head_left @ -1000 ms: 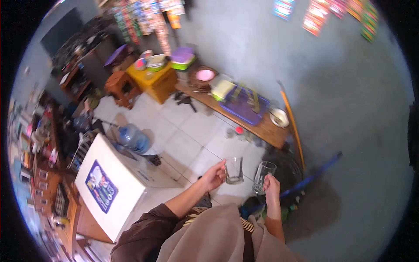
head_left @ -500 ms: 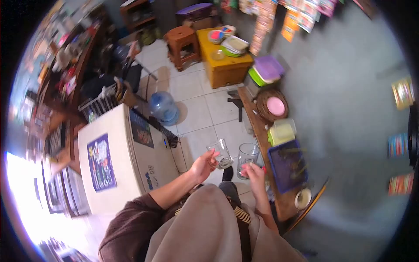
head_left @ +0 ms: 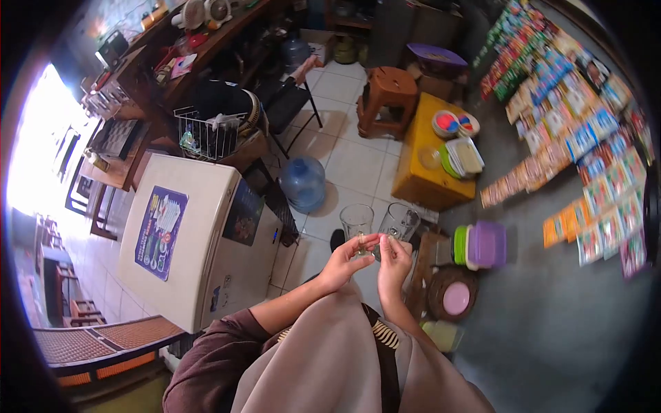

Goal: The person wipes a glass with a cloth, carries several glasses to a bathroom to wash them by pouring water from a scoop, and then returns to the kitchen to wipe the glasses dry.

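Two clear glass mugs hang in front of me, held close side by side above the tiled floor. My left hand (head_left: 346, 263) is closed around the handle side of the left glass mug (head_left: 357, 217). The right glass mug (head_left: 401, 220) tilts slightly, and my right hand (head_left: 394, 265) pinches it near its handle. Fingertips of both hands meet or nearly meet between the mugs. The handles themselves are mostly hidden behind my fingers.
On my left stands a white fridge (head_left: 186, 172) with a blue water jug (head_left: 301, 184) beyond it. Ahead are a brown stool (head_left: 391, 86) and a yellow cabinet (head_left: 423, 168) bearing bowls. Along the right wall, a low bench (head_left: 421, 272) carries a basket (head_left: 441, 292) and purple containers (head_left: 490, 244).
My hands have come together, bringing the mugs nearer each other. The view has swung, so the fridge, stool and yellow cabinet sit differently and the blue tray has left the frame.
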`<state>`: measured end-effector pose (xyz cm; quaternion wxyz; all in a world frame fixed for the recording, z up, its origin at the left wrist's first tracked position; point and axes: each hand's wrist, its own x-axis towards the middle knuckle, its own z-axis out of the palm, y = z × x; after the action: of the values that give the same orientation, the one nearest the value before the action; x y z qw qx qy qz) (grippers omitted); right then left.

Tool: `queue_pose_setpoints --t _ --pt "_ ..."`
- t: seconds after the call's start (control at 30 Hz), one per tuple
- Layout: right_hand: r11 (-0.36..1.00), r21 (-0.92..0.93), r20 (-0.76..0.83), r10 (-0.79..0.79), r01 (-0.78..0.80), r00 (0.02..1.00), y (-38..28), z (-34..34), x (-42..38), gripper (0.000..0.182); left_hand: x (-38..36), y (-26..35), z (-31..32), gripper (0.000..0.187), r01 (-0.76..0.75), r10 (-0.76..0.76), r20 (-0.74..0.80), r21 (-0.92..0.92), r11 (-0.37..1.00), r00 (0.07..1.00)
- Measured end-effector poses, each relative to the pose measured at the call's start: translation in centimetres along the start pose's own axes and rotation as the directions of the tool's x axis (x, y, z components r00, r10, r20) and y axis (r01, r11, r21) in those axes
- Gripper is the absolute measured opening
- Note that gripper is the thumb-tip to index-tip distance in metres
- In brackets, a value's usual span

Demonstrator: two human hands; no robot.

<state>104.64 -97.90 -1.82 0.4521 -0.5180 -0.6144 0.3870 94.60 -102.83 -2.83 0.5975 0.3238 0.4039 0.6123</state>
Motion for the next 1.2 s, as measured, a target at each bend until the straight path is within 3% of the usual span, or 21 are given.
queue_pose_setpoints --t 0.07,0.1,0.17,0.2,0.27,0.3,0.4,0.43,0.53,0.6,0.67,0.73,0.8,0.87,0.93,0.97,1.03,1.07,1.13,1.17,1.2 --pt "0.994 0.107 0.080 0.029 -0.037 0.996 -0.3 2.5 3.9 0.019 3.7 1.2 -1.2 0.043 -0.068 0.085 -0.095 0.168 0.983 0.992" --pt "0.993 0.108 0.090 0.031 -0.040 0.995 -0.4 3.8 5.8 0.019 5.7 1.8 -2.2 0.043 -0.066 0.085 -0.105 0.168 0.984 0.991" --pt "0.998 0.052 0.154 0.025 -0.033 0.988 -0.3 6.2 9.5 0.019 9.6 2.9 -4.2 0.039 -0.120 0.234 -0.190 0.473 0.873 0.953" --pt "0.998 0.041 0.164 0.029 -0.036 0.986 -0.5 7.1 10.9 0.019 11.2 3.5 -5.0 0.039 -0.115 0.230 -0.201 0.463 0.879 0.952" --pt "0.955 -0.243 0.268 -0.100 0.168 0.958 -1.3 9.2 14.6 0.021 15.2 5.0 -6.7 0.032 -0.033 0.248 -0.300 0.574 0.818 0.921" --pt "0.940 -0.288 0.293 -0.096 0.184 0.951 -1.4 10.3 16.4 0.023 17.0 5.4 -7.3 0.028 -0.141 0.364 -0.284 0.583 0.800 0.887" --pt "0.919 -0.300 0.356 -0.141 0.256 0.924 -1.0 13.6 20.8 0.024 21.6 5.6 -9.5 0.027 -0.046 0.383 -0.325 0.709 0.704 0.865" --pt "0.893 -0.327 0.380 -0.175 0.309 0.908 -1.0 14.6 22.0 0.026 22.9 5.5 -10.2 0.024 -0.081 0.475 -0.310 0.765 0.639 0.824" --pt "0.887 -0.253 0.467 -0.237 0.386 0.852 -0.8 17.8 25.5 0.025 26.3 6.1 -12.3 0.022 -0.022 0.385 -0.465 0.615 0.788 0.797" --pt "0.881 -0.195 0.550 -0.267 0.432 0.791 -0.2 20.1 29.0 0.023 28.5 6.9 -14.0 0.021 0.010 0.360 -0.524 0.577 0.817 0.772" --pt "0.856 -0.090 0.730 -0.290 0.509 0.618 0.7 22.6 32.7 0.022 30.6 8.1 -16.1 0.020 0.061 0.319 -0.611 0.517 0.854 0.724" --pt "0.856 0.052 0.740 -0.379 0.514 0.556 1.0 24.8 36.8 0.021 33.0 7.3 -19.3 0.018 0.057 0.355 -0.648 0.524 0.850 0.674" --pt "0.921 0.071 0.807 -0.278 0.382 0.521 0.6 26.8 41.9 0.018 35.3 7.7 -22.1 0.015 0.133 0.214 -0.731 0.385 0.913 0.648" --pt "0.912 0.139 0.788 -0.338 0.385 0.515 1.0 29.4 47.7 0.016 37.5 9.0 -24.3 0.011 -0.064 0.191 -0.745 0.195 0.979 0.639" --pt "0.933 -0.007 0.819 -0.201 0.361 0.537 2.3 32.8 53.5 0.017 39.5 10.6 -26.0 0.009 -0.092 0.149 -0.819 0.117 0.989 0.554" --pt "0.936 0.010 0.827 -0.205 0.351 0.524 3.2 34.6 55.6 0.017 39.9 11.4 -26.2 0.009 -0.085 0.152 -0.830 0.127 0.988 0.537" --pt "0.945 -0.219 0.862 0.072 0.242 0.501 5.2 40.3 60.0 0.024 41.8 14.7 -27.0 0.010 -0.083 0.102 -0.884 0.072 0.994 0.457" --pt "0.948 -0.209 0.871 0.069 0.239 0.486 7.4 43.4 60.9 0.024 42.5 15.9 -27.3 0.010 -0.079 0.104 -0.892 0.077 0.994 0.441" --pt "0.983 -0.115 0.941 0.061 0.144 0.334 12.5 49.8 62.3 0.031 44.0 17.5 -28.2 0.013 -0.067 0.074 -0.934 0.054 0.996 0.349" --pt "0.966 -0.257 0.950 0.249 0.022 0.187 13.2 52.6 62.6 0.051 44.5 17.9 -28.7 0.015 -0.080 0.110 -0.940 0.089 0.993 0.323" --pt "0.965 -0.259 0.955 0.251 0.029 0.160 12.6 54.1 62.3 0.051 45.0 18.3 -29.1 0.015 -0.082 0.104 -0.949 0.083 0.993 0.297"
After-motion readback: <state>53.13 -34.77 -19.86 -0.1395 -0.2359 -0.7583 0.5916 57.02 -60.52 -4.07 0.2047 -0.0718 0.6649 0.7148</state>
